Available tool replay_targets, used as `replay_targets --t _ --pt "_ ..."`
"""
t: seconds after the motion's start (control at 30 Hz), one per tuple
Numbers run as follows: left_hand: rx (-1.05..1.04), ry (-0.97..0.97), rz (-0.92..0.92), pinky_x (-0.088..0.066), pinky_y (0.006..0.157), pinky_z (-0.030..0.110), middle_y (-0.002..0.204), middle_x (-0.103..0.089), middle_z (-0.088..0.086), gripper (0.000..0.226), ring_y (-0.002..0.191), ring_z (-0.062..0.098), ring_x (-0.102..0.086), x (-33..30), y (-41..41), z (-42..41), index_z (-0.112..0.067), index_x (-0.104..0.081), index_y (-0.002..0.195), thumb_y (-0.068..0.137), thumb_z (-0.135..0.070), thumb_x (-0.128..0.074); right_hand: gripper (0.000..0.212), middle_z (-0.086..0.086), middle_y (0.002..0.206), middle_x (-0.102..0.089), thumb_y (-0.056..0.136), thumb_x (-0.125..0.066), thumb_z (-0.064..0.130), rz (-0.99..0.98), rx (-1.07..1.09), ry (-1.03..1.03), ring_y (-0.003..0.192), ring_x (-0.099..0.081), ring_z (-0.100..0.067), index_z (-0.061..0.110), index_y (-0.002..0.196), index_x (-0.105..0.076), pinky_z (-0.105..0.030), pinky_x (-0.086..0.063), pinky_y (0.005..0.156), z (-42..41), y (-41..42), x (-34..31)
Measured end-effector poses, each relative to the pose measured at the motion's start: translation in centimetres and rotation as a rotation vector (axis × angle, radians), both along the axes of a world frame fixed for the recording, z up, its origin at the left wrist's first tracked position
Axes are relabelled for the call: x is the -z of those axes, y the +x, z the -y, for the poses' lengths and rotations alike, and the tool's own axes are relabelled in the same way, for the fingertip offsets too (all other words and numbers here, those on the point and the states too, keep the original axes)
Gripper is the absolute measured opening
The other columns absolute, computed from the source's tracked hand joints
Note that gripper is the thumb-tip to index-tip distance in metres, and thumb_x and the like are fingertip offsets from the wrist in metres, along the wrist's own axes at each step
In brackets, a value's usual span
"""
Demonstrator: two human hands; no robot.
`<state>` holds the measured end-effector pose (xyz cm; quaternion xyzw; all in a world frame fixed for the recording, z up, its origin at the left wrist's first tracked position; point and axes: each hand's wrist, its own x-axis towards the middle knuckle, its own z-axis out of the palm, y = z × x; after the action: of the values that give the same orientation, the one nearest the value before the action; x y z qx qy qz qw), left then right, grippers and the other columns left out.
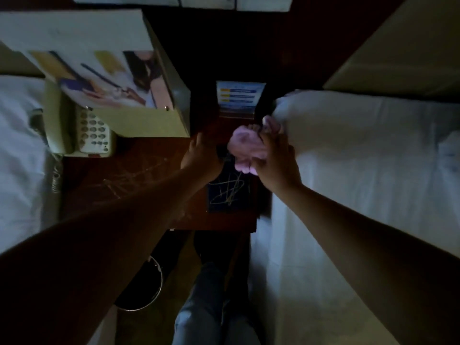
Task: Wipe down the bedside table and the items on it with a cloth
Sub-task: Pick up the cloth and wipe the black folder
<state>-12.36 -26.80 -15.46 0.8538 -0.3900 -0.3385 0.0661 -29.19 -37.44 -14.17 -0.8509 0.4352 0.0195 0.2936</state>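
Scratched bedside table (139, 180) bearing telephone (82, 130)

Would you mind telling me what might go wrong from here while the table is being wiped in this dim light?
1. The right hand wipes the pink cloth close to the upright card stand, so a stroke could tip it.
2. The left hand seems to hold a small dark item, too dim to identify; it might slip.
3. The phone sits at the bedside table edge with its cord hanging, so a wide sweep might snag it.
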Motion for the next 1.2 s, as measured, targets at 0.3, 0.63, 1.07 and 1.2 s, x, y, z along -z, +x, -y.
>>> replay_targets --t 0.3,0.63,1.07,1.2 --pt "0.145 -0.037 0.048 -0.057 0.088 0.047 0.126 -0.063 0.008 0.073 0.112 0.030 -0.063 3.7 1.8 2.3 -0.019 -0.055 0.131 0.074 -0.057 -0.077 0.070 -0.005 0.170 -0.008 0.088 -0.063 0.037 -0.024 0.041 -0.151 0.143 -0.031 -0.036 0.017 0.150 -0.039 -0.048 -0.037 0.104 0.4 3.2 6.6" --pt "0.362 0.126 0.034 -0.053 0.095 0.039 0.115 -0.068 0.004 0.057 0.104 0.024 -0.064 3.7 0.6 2.9 -0.017 -0.061 0.128 0.089 -0.058 -0.065 0.081 -0.028 0.150 -0.040 0.087 -0.052 0.057 0.110 0.019 -0.340 0.110 -0.057 -0.048 0.011 0.150 -0.034 -0.050 -0.047 0.091 0.1 2.3 8.4" --pt "-0.627 -0.405 -0.286 -0.053 0.100 0.044 0.131 -0.065 0.011 0.046 0.118 0.030 -0.062 -4.1 -12.2 -8.9 -0.011 -0.061 0.133 0.093 -0.032 -0.071 0.065 -0.020 0.123 -0.062 0.085 -0.060 0.049 0.381 -0.221 0.011 0.110 -0.064 -0.038 0.023 0.143 -0.046 -0.045 -0.054 0.089 0.3 -6.9 -1.2" --pt "-1.012 -0.670 -0.704 -0.053 0.101 0.051 0.116 -0.074 0.009 0.034 0.111 0.028 -0.069 -10.2 -19.6 -14.2 -0.013 -0.065 0.127 0.094 -0.013 -0.070 0.084 -0.017 0.125 -0.056 0.084 -0.063 0.057 0.384 -0.448 -0.074 0.114 -0.061 -0.036 0.025 0.157 -0.034 -0.046 -0.051 0.093 -1.1 -13.1 -9.7"
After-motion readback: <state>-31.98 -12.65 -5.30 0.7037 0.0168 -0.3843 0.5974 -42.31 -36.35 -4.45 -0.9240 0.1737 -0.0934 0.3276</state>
